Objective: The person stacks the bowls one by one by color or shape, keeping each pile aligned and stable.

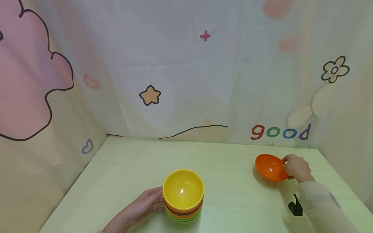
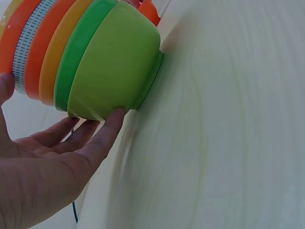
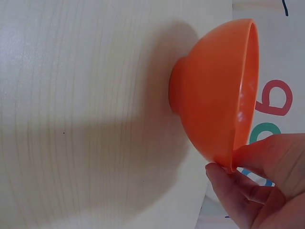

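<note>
A stack of nested bowls stands upright near the front middle of the table, a yellow bowl (image 1: 183,189) on top. Lowest is a light green bowl (image 2: 116,62), with green, orange and patterned rims above it in the left wrist view. My left hand (image 1: 140,207) rests against the stack's left side, fingers extended and fingertips on the light green bowl. Over at the right, my right hand (image 1: 298,168) pinches the rim of an orange bowl (image 1: 269,170) between thumb and fingers. That bowl (image 3: 212,90) tilts slightly, its foot close over the table and its shadow beside it.
A small black object (image 1: 296,207) with a yellow-green bit lies by the right sleeve (image 1: 323,204). The pale wooden table (image 1: 134,161) meets a printed cloth backdrop (image 1: 180,71) at the back, and cloth also hangs along both sides.
</note>
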A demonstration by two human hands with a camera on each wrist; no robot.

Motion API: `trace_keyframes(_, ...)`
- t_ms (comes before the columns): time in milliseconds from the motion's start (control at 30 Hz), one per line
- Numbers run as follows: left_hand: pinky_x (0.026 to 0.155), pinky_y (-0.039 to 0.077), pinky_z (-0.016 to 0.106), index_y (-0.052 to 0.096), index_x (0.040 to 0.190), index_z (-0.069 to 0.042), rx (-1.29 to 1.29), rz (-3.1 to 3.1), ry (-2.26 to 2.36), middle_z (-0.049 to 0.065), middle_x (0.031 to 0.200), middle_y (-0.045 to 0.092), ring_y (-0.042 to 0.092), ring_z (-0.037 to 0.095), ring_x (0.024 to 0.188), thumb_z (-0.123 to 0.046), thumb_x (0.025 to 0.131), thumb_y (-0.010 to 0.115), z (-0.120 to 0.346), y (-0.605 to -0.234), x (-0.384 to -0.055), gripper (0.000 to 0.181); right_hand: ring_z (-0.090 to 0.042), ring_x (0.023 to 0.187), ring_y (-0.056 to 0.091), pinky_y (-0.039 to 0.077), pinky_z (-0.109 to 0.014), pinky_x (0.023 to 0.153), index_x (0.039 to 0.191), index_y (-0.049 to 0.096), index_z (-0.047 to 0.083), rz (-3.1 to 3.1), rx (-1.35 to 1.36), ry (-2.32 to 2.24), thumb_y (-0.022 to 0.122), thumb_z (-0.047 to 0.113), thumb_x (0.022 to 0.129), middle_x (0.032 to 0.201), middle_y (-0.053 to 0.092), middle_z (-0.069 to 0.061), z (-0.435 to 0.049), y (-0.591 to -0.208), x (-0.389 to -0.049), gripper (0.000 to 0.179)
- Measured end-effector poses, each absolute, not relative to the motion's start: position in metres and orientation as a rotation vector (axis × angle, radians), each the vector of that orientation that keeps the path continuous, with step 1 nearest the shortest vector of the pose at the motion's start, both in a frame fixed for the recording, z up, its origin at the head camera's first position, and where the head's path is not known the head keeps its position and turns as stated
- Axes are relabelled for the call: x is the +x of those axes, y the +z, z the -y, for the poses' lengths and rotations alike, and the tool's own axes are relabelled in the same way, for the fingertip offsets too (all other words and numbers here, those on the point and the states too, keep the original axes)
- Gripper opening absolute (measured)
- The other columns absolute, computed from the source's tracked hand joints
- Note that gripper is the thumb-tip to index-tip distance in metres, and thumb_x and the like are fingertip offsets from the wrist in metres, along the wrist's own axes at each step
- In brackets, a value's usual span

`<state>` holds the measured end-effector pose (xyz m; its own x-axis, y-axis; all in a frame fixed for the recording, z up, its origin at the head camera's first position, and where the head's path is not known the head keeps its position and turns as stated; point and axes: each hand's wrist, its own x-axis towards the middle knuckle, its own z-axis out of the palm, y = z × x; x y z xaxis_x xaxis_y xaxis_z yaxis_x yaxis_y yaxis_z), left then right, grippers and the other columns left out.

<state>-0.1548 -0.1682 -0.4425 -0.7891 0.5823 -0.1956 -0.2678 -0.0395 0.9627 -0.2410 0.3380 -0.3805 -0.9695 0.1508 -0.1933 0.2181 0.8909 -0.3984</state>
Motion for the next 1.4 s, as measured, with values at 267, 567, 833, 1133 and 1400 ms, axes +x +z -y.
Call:
trace_keyframes(267,0.095,0.046,0.044,0.033,0.14,0.002,0.323,-1.665,1.878,0.016,0.139,0.043,0.051,0.023,0.118,-0.041,0.097,0.04,0.1684,-0.4404,-0.1545,0.061,-0.021,0.057,0.059,0.055,-0.031,0.054,0.114,0.047,-0.017,-2.879,0.326,-0.649,0.05,0.0,0.08,0.095,0.054,-0.033,-0.3392,-0.3854,-0.2447,0.038)
trace_keyframes(567,0.095,0.046,0.044,0.034,0.14,0.001,0.342,-1.657,1.879,0.014,0.139,0.045,0.051,0.022,0.118,-0.039,0.098,0.039,0.1679,-0.4394,-0.155,0.058,-0.02,0.057,0.059,0.056,-0.031,0.055,0.112,0.049,-0.018,-2.89,0.329,-0.654,0.051,0.0,0.08,0.094,0.054,-0.033,-0.3408,-0.3848,-0.2459,0.036)
trace_keyframes(833,0.095,0.045,0.045,0.032,0.14,0.003,0.341,-1.672,1.879,0.016,0.139,0.043,0.051,0.023,0.118,-0.038,0.098,0.038,0.1679,-0.4406,-0.1544,0.059,-0.018,0.053,0.058,0.055,-0.031,0.053,0.111,0.05,-0.017,-2.912,0.327,-0.638,0.05,0.0,0.08,0.092,0.055,-0.033,-0.34,-0.3871,-0.2437,0.035)
trace_keyframes(1133,0.095,0.046,0.044,0.031,0.14,0.005,0.322,-1.677,1.882,0.017,0.139,0.044,0.051,0.023,0.117,-0.039,0.098,0.04,0.1681,-0.441,-0.1533,0.061,-0.019,0.054,0.059,0.053,-0.027,0.05,0.114,0.049,-0.017,-2.933,0.346,-0.615,0.05,0.002,0.081,0.093,0.056,-0.033,-0.3374,-0.3882,-0.242,0.037)
trace_keyframes(1400,0.095,0.046,0.044,0.031,0.14,0.005,0.337,-1.666,1.89,0.017,0.138,0.044,0.052,0.022,0.116,-0.038,0.098,0.04,0.1678,-0.4408,-0.1534,0.061,-0.02,0.055,0.057,0.053,-0.027,0.05,0.115,0.049,-0.017,-2.95,0.349,-0.617,0.051,0.002,0.081,0.093,0.056,-0.033,-0.3361,-0.3876,-0.2408,0.039)
